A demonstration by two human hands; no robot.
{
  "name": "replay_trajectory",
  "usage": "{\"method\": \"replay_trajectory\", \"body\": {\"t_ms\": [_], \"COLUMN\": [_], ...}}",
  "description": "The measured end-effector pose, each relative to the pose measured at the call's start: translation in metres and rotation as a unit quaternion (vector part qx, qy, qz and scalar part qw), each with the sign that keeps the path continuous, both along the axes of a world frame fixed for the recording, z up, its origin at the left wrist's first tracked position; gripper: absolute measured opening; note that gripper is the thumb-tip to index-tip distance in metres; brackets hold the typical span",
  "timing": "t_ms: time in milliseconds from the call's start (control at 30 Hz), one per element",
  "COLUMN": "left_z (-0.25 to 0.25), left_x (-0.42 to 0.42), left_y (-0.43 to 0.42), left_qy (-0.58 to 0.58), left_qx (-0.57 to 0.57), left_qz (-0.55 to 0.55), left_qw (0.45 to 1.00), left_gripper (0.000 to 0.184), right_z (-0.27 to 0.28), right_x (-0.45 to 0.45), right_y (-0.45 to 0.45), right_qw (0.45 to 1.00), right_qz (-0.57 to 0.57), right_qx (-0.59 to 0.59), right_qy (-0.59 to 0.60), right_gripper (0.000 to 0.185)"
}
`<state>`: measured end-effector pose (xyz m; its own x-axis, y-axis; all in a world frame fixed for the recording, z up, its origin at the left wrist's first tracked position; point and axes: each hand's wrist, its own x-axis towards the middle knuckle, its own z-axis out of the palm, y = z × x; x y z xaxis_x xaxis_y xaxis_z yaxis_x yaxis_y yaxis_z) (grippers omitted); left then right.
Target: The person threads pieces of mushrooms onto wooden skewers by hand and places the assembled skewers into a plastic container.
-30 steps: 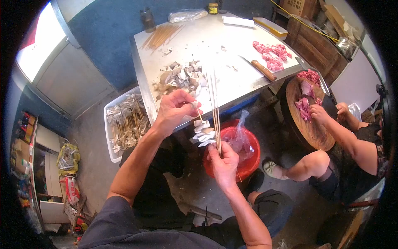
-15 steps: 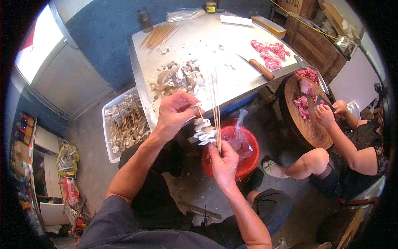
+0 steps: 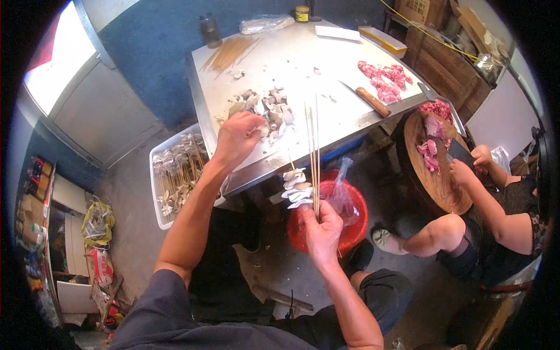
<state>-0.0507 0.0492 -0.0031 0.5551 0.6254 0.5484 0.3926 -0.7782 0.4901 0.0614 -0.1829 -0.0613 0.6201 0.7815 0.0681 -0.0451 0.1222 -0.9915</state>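
Skewer (image 3: 292, 165): upright, slightly tilted, mushroom pieces (image 3: 298, 189) stacked on its upper part, tip bare above them. Right grip (image 3: 322, 228) closed around it just below the lowest piece, thumb against fingers. Several bare sticks (image 3: 315, 157) in the same grip, beside the skewer, rising well above it. Left grip (image 3: 239, 139) apart from the skewer, fingers curled at the near side of the mushroom pile (image 3: 271, 111); cannot tell whether a piece is held. Pile on the counter (image 3: 344, 70), loose sticks (image 3: 233, 53) behind it; knife (image 3: 373, 101) and cut meat (image 3: 384, 80) toward the right. Left of the counter, a white tray (image 3: 155, 189) of loaded skewers. Below the right grip, a red basin (image 3: 360, 219). Far right, another person's hands (image 3: 464, 172) at a round chopping board (image 3: 431, 181).
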Motion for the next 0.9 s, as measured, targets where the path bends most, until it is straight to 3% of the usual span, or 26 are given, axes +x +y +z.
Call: {"method": "replay_trajectory", "body": {"t_ms": [33,233,467,533,567,633,733,900], "left_z": [-0.001,0.003,-0.002,0.003,0.005,0.006,0.001,-0.002], "left_x": [0.003,0.008,0.009,0.004,0.003,0.002,0.004,0.016], "left_y": [0.005,0.008,0.009,-0.003,-0.010,-0.021,-0.030,-0.053], "left_qy": [0.025,0.130,0.057,-0.116,-0.115,-0.196,-0.233,-0.271], "left_qx": [0.082,0.120,0.126,-0.140,-0.140,-0.328,-0.399,-0.495], "left_qz": [-0.028,0.018,0.055,-0.013,-0.013,-0.097,-0.161,-0.193], "left_qw": [0.996,0.984,0.989,0.983,0.983,0.919,0.872,0.802], "left_gripper": [0.019,0.015,0.015,0.020,0.020,0.025,0.030,0.012], "right_z": [0.000,-0.002,0.000,0.000,0.000,0.000,0.002,-0.001], "right_x": [0.000,0.000,0.001,0.001,0.001,0.000,-0.001,-0.002], "right_y": [0.000,-0.002,-0.003,-0.003,-0.003,-0.002,-0.001,-0.001], "right_qw": [1.000,1.000,1.000,1.000,1.000,1.000,1.000,1.000], "right_qz": [0.001,0.017,0.022,0.021,0.019,0.018,0.019,0.024], "right_qx": [0.001,-0.001,-0.008,-0.008,-0.003,0.001,-0.003,0.006], "right_qy": [-0.001,0.014,0.014,0.018,0.017,0.016,0.022,0.016], "right_gripper": [0.015,0.015,0.015,0.015,0.015,0.015,0.016,0.015]}}
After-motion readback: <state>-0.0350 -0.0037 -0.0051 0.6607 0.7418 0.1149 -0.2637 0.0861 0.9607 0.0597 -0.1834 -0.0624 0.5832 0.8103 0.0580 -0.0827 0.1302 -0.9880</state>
